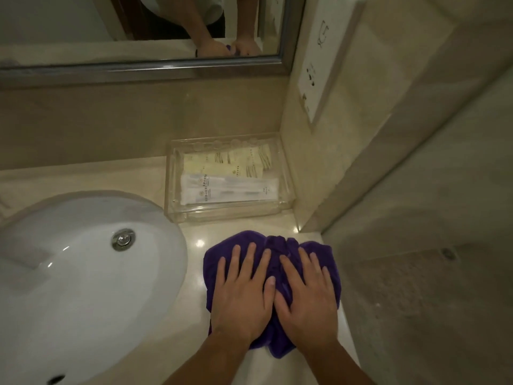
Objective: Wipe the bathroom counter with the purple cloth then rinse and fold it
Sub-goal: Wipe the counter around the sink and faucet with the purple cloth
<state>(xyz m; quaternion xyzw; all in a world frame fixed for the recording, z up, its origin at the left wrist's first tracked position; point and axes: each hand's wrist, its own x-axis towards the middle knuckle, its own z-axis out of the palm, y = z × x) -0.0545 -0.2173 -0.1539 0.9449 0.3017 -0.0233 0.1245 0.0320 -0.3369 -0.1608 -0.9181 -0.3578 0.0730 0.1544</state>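
Right of the sink (83, 259), both hands, left (244, 293) and right (308, 295), press flat with fingers spread on the bunched purple cloth (277, 243). Keep even pressure, sweeping the surface (194, 262) in overlapping strokes toward the tray (177, 212).

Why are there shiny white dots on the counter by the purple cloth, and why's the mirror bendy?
Head view: the dots are light glaring off the glossy counter beside the cloth; the wide lens curves the mirror frame; the picture is dim.
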